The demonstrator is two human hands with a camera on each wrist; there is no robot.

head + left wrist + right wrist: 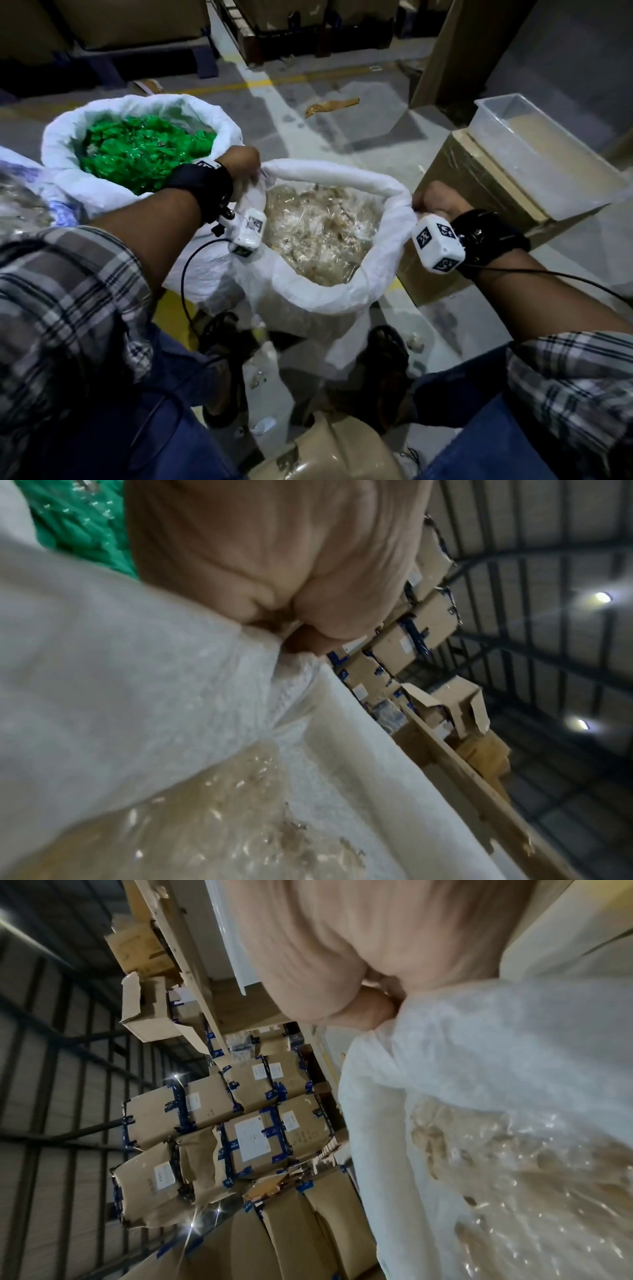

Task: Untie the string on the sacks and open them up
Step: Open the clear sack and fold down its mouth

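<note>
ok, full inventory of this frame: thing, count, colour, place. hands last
near sack: 1, white, centre, open with rolled rim, clear-wrapped tan contents
far sack: 1, white, left of the near sack, open, green wrapped contents
third sack: 1, white, left edge, mostly cut off
taped cardboard box: 1, brown, right of the near sack
clear tub: 1, translucent, on that box
stacked cartons: many, brown with blue tape, background in right wrist view
floor: grey, yellow and white lines
left hand: grips the near sack's rim on its left side
right hand: grips the rim on the right side
</note>
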